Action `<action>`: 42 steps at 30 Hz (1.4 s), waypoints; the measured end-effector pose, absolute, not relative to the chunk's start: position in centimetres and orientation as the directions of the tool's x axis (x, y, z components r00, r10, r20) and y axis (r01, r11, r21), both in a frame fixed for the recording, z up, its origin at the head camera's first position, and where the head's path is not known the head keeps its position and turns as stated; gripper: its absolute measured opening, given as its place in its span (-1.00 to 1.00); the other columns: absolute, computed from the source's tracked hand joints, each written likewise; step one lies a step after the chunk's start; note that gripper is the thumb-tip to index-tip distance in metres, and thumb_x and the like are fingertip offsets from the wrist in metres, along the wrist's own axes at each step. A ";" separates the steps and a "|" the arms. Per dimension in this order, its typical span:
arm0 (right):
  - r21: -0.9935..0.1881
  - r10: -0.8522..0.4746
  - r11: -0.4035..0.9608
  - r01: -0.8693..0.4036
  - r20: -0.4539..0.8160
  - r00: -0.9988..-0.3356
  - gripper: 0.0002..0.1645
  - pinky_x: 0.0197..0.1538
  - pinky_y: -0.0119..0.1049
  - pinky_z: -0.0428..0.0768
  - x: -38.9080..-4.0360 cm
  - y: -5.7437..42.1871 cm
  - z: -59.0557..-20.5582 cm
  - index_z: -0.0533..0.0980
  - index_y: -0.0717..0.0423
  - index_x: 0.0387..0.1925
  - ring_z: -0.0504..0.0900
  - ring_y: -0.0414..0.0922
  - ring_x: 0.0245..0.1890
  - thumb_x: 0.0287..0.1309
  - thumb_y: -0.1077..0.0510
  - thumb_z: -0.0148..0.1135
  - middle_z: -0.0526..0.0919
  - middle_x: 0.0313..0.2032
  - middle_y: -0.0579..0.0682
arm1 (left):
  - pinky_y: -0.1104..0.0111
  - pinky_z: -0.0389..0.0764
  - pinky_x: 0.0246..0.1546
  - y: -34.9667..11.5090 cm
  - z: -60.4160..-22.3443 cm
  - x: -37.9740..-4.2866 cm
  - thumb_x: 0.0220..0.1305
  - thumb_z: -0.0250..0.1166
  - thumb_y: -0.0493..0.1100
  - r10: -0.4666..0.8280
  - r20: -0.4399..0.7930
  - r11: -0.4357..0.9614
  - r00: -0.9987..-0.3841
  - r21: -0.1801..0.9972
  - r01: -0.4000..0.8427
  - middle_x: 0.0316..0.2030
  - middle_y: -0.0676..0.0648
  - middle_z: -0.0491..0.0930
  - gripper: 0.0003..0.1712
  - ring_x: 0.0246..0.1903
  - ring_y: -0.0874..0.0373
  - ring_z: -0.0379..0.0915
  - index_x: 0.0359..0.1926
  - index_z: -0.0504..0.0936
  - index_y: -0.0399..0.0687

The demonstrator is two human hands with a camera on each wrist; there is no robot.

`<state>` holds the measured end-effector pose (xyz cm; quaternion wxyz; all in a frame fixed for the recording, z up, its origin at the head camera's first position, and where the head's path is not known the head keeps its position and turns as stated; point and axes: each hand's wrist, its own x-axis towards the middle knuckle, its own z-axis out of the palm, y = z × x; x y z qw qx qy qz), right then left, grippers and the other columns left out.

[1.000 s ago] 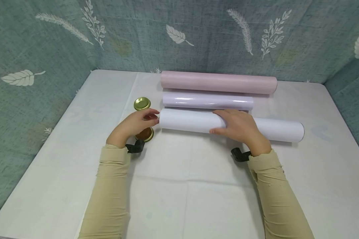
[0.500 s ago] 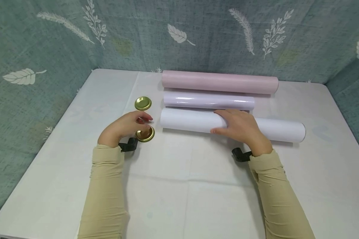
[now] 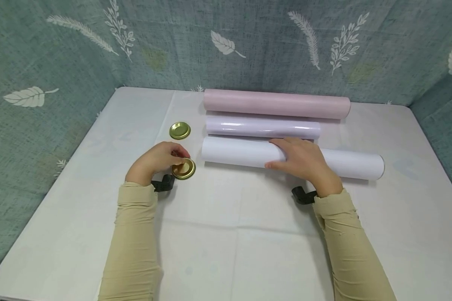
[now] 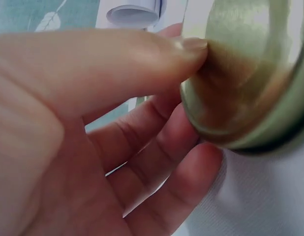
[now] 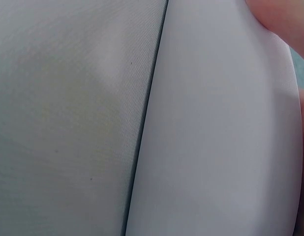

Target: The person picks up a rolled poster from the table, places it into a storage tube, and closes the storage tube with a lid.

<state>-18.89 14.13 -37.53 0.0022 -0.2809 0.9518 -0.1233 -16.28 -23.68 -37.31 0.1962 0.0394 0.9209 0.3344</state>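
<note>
Left of the white roll (image 3: 241,151), the left hand (image 3: 157,161) pinches the near lid (image 3: 188,169), thumb on top, fingers at the rim. The far lid (image 3: 180,130) lies just behind it on the table (image 3: 211,259). Both arms (image 3: 134,242) reach forward. The right hand (image 3: 300,161) curls over the white roll from above, thumb in front, fingers behind.

Even, fairly bright light covers the tabletop (image 3: 271,259) in the head view, leaving soft shadows under the white roll (image 3: 235,152) and beside the left sleeve (image 3: 133,246) and right sleeve (image 3: 354,246). 2 glare streaks mark the glossy lilac roll (image 3: 261,127). The left wrist view is hazy, its gold lid (image 4: 250,64) blurred, with pale highlights. The right wrist view is dimmer, greyish and low in contrast.
</note>
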 end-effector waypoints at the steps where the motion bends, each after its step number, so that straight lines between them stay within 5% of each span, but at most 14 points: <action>1: -0.235 -0.536 0.811 -0.535 0.065 -0.842 -0.03 0.04 0.02 0.30 -18.9 14.1 -37.5 0.27 -0.19 0.22 0.33 0.01 0.12 -0.22 -0.57 0.00 0.37 0.15 -0.07 | 0.30 0.41 -0.26 -23.6 -37.3 -16.3 0.18 0.16 -0.23 0.197 -0.333 0.776 -0.922 0.628 -0.061 -0.30 -0.10 0.53 -0.82 -0.30 0.07 0.40 -0.19 0.56 -0.16; 10: -0.237 -0.530 0.814 -0.530 0.068 -0.845 -0.03 0.05 0.01 0.29 -18.7 14.2 -37.3 0.27 -0.18 0.21 0.33 0.00 0.12 -0.21 -0.56 0.02 0.38 0.15 -0.06 | 0.18 0.31 -0.14 -23.2 -37.4 -16.7 0.20 0.14 -0.18 0.093 -0.259 0.829 -0.961 0.554 -0.070 -0.22 -0.13 0.45 -0.73 -0.20 0.01 0.32 -0.07 0.49 -0.09; 18: -0.233 -0.535 0.812 -0.535 0.070 -0.842 -0.03 0.04 0.01 0.30 -18.8 14.2 -37.3 0.27 -0.19 0.22 0.33 0.00 0.12 -0.21 -0.56 0.01 0.37 0.15 -0.07 | 0.17 0.33 -0.15 -22.9 -37.7 -17.0 0.19 0.16 -0.07 0.142 -0.232 0.821 -0.962 0.571 -0.016 -0.16 -0.16 0.41 -0.60 -0.17 0.00 0.31 0.03 0.44 -0.11; 25: -0.233 -0.534 0.813 -0.533 0.066 -0.843 -0.03 0.05 0.01 0.29 -18.9 14.1 -37.3 0.26 -0.19 0.22 0.33 -0.01 0.13 -0.21 -0.57 0.01 0.37 0.15 -0.07 | 0.02 0.27 -0.04 -21.4 -38.0 -16.9 -0.16 0.36 0.25 0.159 -0.308 0.871 -0.938 0.490 -0.013 0.08 -0.18 0.10 -0.19 0.07 -0.10 0.05 0.12 0.34 0.08; 35: -0.231 -0.531 0.815 -0.532 0.073 -0.844 -0.03 0.03 0.00 0.31 -18.9 14.2 -37.4 0.27 -0.20 0.21 0.34 -0.01 0.11 -0.22 -0.57 0.01 0.39 0.14 -0.08 | 0.00 0.30 -0.06 -20.8 -38.6 -17.1 -0.22 0.41 0.23 0.102 -0.260 0.904 -0.960 0.427 -0.020 0.04 -0.17 0.15 -0.28 0.05 -0.11 0.15 0.00 0.38 0.16; 42: -0.236 -0.531 0.813 -0.532 0.075 -0.844 -0.04 0.03 0.00 0.31 -18.8 14.1 -37.5 0.28 -0.19 0.21 0.34 0.00 0.11 -0.21 -0.56 0.03 0.39 0.14 -0.06 | 0.05 0.33 -0.10 -20.7 -38.4 -17.0 -0.17 0.38 0.21 0.075 -0.236 0.920 -0.969 0.390 -0.024 -0.04 -0.16 0.23 -0.29 -0.05 -0.08 0.24 -0.02 0.37 0.01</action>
